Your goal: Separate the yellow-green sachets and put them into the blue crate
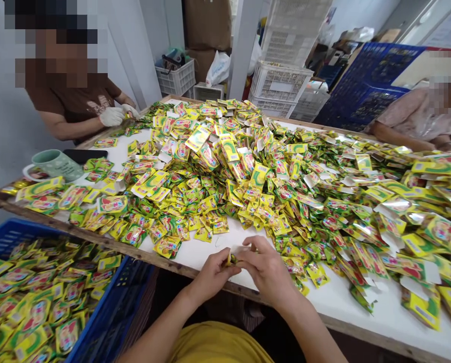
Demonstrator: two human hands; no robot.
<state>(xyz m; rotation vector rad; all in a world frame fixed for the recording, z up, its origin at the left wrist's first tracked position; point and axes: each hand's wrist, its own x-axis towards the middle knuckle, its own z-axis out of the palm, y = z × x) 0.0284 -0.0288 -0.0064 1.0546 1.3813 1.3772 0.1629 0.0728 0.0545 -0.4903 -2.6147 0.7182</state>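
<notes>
"Yellow shirt cloth point(217, 343) sits closest to my lens, at bottom centre. What are the hands doing?"

"I have them nearly together over the table's front edge. Left hand point(213, 272) and right hand point(268, 267) both pinch one small yellow packet point(230, 259) at lower centre. Their fingers cover most of it, so I can't tell whether it's a carton or a sachet."

"What crowds them?"

"A mixed heap point(217, 186) of glossy, sharp-cornered cartons and crinkly sachets, covering most of the smooth white tabletop point(233, 229) across the middle and right. At lower left, a blue slotted plastic crate point(99, 308) is heaped with flat cartons."

"And further out?"

"At left I see a pale green mug point(59, 164) just beside a flat black phone point(87, 155). Upper left, a co-worker wears white fabric gloves point(112, 117). Top centre, a grey post point(240, 50) stands between a crumpled white plastic bag point(218, 69) and lattice-sided white crates point(280, 80)."
</notes>
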